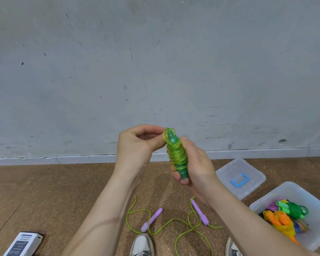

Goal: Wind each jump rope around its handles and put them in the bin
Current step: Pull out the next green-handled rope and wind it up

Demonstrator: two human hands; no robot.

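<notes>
The right hand (194,163) grips the wound green rope (175,154) upright; the left hand (137,145) pinches its top loop.

Single head-worn view, wide-angle, looking forward and down. Wall (155,61) straight ahead fills upper two-thirds of frame; its foot bows with lens. Floor (54,191) takes lower third. Arms (103,209) enter from bottom edge. Left hand (137,143) and right hand (196,163) sit close to lens, centre frame, level with wall's foot. Shoes (142,242) at bottom edge, almost beneath camera. Bin (270,196) at lower right, cut by frame edge; lid (229,169) just beyond it.
</notes>
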